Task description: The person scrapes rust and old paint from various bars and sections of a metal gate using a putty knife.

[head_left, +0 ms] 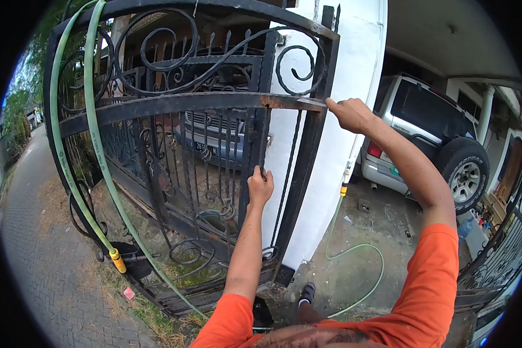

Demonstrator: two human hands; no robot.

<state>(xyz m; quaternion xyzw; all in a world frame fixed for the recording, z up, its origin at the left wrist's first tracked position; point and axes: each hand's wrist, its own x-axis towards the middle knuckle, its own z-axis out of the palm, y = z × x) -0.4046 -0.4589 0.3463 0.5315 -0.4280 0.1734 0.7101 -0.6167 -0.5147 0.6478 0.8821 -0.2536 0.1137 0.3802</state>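
Observation:
A black wrought-iron gate (179,102) with scrollwork and vertical bars stands in front of me. My left hand (261,185) is closed around one of its thin upright bars, below the middle rail. My right hand (351,115) is closed at the right end of that rail. From its fingers a thin, flat, light metal blade (311,102) reaches left along the rail; its handle is hidden in the fist. Brown rust (277,102) shows on the rail just left of the blade.
A green hose (92,104) with a yellow nozzle (117,261) hangs over the gate's left side. Right of the gate is a white pillar (324,174). Beyond stands a silver car (412,127) with a spare wheel (465,177). Another hose (383,264) lies on the concrete.

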